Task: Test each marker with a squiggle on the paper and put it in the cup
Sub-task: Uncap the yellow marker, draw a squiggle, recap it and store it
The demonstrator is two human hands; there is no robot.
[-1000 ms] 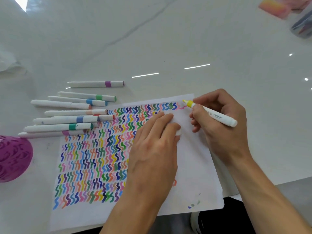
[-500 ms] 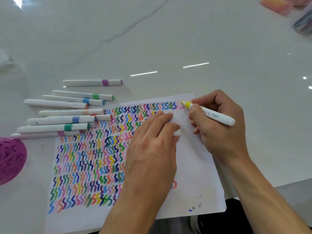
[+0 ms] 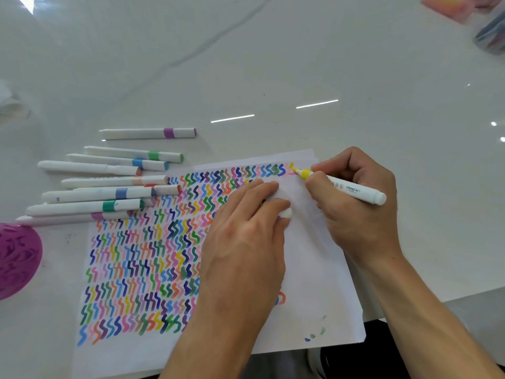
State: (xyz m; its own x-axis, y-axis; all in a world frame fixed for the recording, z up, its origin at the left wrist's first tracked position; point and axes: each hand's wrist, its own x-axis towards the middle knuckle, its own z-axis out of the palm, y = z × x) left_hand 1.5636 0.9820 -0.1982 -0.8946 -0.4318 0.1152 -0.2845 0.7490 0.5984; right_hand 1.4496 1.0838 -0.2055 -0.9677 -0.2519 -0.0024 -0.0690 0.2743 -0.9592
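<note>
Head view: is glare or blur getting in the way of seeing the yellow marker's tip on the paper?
Head view: glare leaves two bright streaks on the white table, beyond the paper, not on it; head view, centre: the yellow marker and its yellow squiggle read sharp; head view, top right corner: blurred, so the container there shows only as a smear of colours.

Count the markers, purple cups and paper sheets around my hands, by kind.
Capped white markers lying on the white table: 9
Uncapped yellow marker in the right hand: 1
Purple patterned cup: 1
Squiggle-covered white paper sheet: 1
Total: 12
</note>
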